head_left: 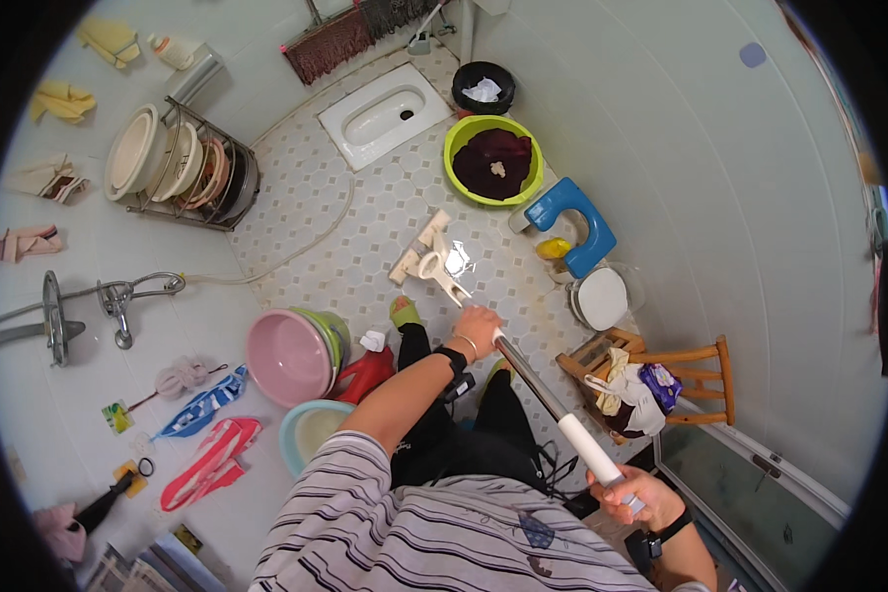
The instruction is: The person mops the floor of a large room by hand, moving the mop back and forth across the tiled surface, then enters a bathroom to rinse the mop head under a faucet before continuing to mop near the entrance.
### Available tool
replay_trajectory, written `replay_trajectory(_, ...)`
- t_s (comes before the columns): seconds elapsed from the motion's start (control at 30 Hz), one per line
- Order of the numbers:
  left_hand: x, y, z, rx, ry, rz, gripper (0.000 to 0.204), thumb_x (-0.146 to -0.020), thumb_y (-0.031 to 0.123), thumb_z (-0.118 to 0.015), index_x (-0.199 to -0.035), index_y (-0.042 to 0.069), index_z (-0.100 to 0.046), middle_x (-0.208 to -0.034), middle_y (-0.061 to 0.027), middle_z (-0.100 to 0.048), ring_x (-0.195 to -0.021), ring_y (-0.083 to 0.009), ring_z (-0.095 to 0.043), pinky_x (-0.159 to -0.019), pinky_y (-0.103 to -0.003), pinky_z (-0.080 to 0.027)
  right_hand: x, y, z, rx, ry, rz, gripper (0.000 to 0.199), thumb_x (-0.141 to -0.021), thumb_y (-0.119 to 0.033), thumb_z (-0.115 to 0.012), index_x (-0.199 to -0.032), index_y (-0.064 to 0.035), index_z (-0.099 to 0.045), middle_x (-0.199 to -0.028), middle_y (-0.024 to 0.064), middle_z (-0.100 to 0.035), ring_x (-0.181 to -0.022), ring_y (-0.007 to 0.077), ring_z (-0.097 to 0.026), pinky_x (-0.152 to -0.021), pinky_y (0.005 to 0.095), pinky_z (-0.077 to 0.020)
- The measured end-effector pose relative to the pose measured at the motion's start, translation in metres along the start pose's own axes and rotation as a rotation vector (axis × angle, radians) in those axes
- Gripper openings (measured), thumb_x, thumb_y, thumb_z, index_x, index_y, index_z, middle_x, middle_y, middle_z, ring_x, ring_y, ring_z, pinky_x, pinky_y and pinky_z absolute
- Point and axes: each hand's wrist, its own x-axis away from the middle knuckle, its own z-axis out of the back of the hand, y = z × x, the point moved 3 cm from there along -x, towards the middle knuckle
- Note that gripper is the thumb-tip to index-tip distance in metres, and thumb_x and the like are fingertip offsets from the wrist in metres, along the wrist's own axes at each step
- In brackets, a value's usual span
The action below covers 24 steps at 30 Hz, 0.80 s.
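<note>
A small tiled bathroom with a patterned floor (365,212) holds a white squat toilet (385,111) at the far end. Nearer stand a green basin (459,148) of dark laundry, a pink basin (288,355) and a wooden chair (691,380). Both hands grip a long mop handle (543,390): left hand (477,331) midway, right hand (633,493) at the top end, its head (434,259) on the floor
</note>
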Motion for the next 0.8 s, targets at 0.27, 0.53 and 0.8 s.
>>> replay_trajectory(0.27, 0.010, 0.149, -0.248, -0.181, -0.448, -0.306, 0.014, -0.068, 0.020, -0.058, -0.076, 0.010, -0.062, -0.081, -0.0076, -0.059, -0.084, -0.0251, -0.057, -0.068, -0.043, -0.045, 0.050, 0.067, 0.259, -0.004, 0.196, -0.299, 0.032, -0.067, 0.001, -0.057, -0.098, -0.0020, -0.048, -0.066, 0.0091, -0.049, -0.047, 0.0167, -0.048, -0.042, 0.0277, -0.0395)
replay_trajectory(0.53, 0.051, 0.282, -0.375, -0.196, -1.210, -0.274, 0.031, -0.082, 0.024, -0.057, -0.112, 0.016, -0.056, -0.118, -0.0051, -0.047, -0.114, -0.0261, -0.037, -0.090, -0.054, -0.033, 0.074, 0.153, 0.402, 1.485, 1.000, -0.076, 0.025, -0.066, -0.017, -0.065, -0.081, 0.0022, -0.060, -0.069, 0.0221, -0.059, -0.069, 0.0411, -0.057, -0.059, 0.0452, -0.0450)
replay_trajectory(0.8, 0.040, 0.213, -0.393, -0.219, -0.926, -0.070, 0.024, -0.080, 0.018, -0.053, -0.103, 0.014, -0.060, -0.108, -0.0071, -0.052, -0.110, -0.0239, -0.043, -0.089, -0.057, -0.032, -0.005, 0.130, 0.434, 1.560, 0.794, 0.107, 0.033, -0.072, -0.014, -0.059, -0.100, -0.0004, -0.048, -0.080, 0.0183, -0.058, -0.068, 0.0335, -0.057, -0.058, 0.0373, -0.0465)
